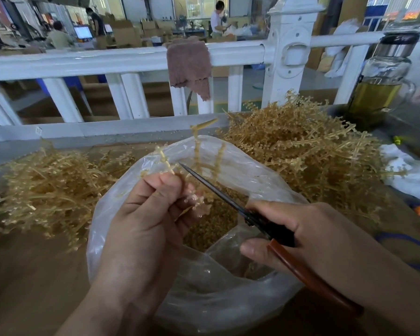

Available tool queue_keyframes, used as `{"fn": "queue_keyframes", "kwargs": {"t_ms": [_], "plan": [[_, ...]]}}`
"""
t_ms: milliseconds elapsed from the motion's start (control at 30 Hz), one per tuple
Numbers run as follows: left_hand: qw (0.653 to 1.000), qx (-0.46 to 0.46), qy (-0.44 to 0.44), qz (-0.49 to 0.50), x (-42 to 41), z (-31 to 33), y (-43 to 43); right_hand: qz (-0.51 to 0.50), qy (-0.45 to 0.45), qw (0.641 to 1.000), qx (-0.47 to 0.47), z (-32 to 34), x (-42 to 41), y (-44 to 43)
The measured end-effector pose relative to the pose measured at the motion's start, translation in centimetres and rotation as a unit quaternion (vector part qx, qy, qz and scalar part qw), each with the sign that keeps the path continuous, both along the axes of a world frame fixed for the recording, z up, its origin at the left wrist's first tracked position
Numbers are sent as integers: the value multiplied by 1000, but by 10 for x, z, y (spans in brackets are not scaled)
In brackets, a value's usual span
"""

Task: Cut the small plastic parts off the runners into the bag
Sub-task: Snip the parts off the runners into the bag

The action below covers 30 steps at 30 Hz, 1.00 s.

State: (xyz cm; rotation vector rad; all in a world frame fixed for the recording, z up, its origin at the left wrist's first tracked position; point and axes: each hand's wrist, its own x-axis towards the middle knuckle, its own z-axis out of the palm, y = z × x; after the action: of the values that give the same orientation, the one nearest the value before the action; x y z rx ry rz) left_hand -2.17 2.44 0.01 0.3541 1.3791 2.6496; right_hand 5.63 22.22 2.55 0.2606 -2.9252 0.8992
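Above the open bag (264, 177) at the near edge of the table (34, 275), left hand (141, 221) fingers pinch a runner (197, 154) upright; right hand (308, 229) fingers curl round scissors (214, 187), tip beside it.

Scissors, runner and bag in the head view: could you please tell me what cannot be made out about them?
Head view, scissors: the blades read as one dark line and the right hand covers part of the handles, so open or closed is unclear.
Head view, runner: its lower end is hidden inside the left hand; its small parts are blurred.
Head view, bag: both hands hide how deep the cut parts lie.
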Motion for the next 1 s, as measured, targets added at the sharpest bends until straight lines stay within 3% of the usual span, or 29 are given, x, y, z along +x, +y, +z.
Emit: {"fn": "queue_keyframes", "kwargs": {"t_ms": [333, 533, 1000], "plan": [[1000, 8, -12, 5, -2, 1, 1, 3, -25, 998, 53, 11, 1, 3], [1000, -12, -7, 18, -2, -1, 0, -8, 3, 994, 110, 9, 1, 3], [995, -58, 39, 76, 0, -3, -1, -11, 15, 991, 134, 9, 2, 1]]}}
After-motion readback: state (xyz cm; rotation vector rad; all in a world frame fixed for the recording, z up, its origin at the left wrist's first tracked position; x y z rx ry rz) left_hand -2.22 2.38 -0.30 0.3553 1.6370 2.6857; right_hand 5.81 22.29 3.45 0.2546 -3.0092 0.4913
